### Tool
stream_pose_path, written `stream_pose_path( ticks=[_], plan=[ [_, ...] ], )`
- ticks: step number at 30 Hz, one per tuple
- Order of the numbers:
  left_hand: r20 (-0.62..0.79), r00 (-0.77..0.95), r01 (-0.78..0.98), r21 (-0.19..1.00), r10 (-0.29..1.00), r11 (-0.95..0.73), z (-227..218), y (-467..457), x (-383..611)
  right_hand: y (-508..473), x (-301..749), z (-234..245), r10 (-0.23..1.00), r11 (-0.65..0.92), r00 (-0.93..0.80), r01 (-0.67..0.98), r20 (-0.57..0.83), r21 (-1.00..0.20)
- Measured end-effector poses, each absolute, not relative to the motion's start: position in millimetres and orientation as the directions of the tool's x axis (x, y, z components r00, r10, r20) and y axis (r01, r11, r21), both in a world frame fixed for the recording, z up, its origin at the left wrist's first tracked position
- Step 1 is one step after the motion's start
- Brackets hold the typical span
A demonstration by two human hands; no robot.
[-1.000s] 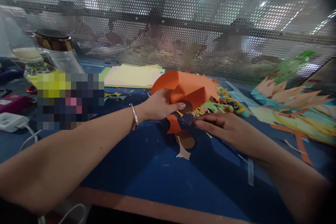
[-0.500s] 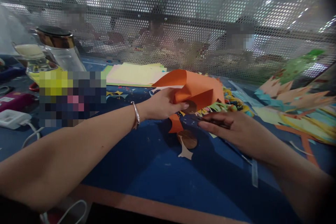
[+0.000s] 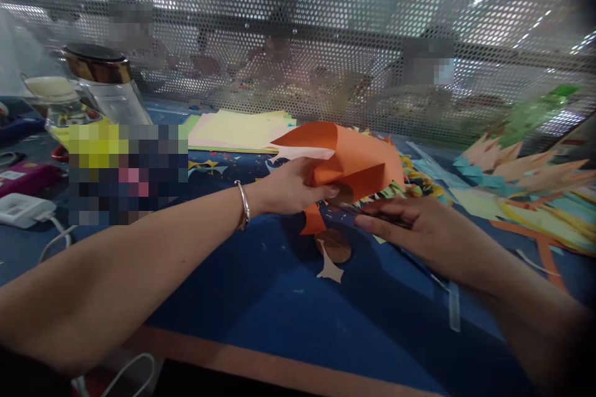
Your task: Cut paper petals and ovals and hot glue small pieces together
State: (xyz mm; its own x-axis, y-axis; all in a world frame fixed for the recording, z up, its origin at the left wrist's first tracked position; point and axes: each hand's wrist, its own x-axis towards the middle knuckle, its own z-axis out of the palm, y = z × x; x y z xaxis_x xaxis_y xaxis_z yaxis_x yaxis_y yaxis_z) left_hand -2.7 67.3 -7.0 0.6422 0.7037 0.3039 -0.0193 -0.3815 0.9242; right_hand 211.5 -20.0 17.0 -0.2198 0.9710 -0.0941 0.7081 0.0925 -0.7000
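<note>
My left hand (image 3: pixel 295 186) is closed on a sheet of orange paper (image 3: pixel 365 152), thumb in front and fingers behind. The sheet is curled over and held above the blue table. A narrow orange piece (image 3: pixel 314 220) hangs below that hand. My right hand (image 3: pixel 410 220) is to the right of the sheet, low over the table, thumb and fingers drawn together around something dark and thin. Most of that thing is hidden by the fingers. Beneath the hands lie a round brown disc (image 3: pixel 342 247) and a pale paper scrap (image 3: pixel 331 270) partly over it.
Stacked coloured paper (image 3: pixel 242 129) lies at the back. Paper scraps (image 3: pixel 426 189) are heaped behind my right hand. Folded peach and blue paper pieces (image 3: pixel 526 167) and a green bottle (image 3: pixel 535 115) stand right. A clear jar (image 3: pixel 112 99) and white charger (image 3: pixel 25 209) are left. Perforated metal panel behind.
The orange paper and both hands have shifted slightly to the right. The grip of each hand looks the same.
</note>
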Motion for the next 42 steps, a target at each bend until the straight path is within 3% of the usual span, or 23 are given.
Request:
stream_pose_path(
  ticks=[11,23,32,42],
  plan=[
    [0.260,0.747,-0.096,0.953,0.612,-0.287,0.7,62.5,-2.6,-20.7,209.6,17.0,0.956,0.160,-0.282,0.725,-0.076,-0.670],
    [0.259,0.772,-0.062,0.940,0.580,-0.337,-0.5,64.2,-4.9,-21.4,209.2,16.6,0.962,0.202,-0.271,0.764,-0.021,-0.612],
    [0.257,0.763,0.079,0.874,0.593,-0.480,1.8,65.6,-7.5,-21.4,209.3,14.6,0.955,0.225,-0.297,0.769,-0.023,-0.598],
    [0.265,0.787,0.026,0.888,0.558,-0.459,-0.2,66.5,-5.7,-21.6,207.3,14.1,0.951,0.223,-0.307,0.758,-0.033,-0.614]
  ],
)
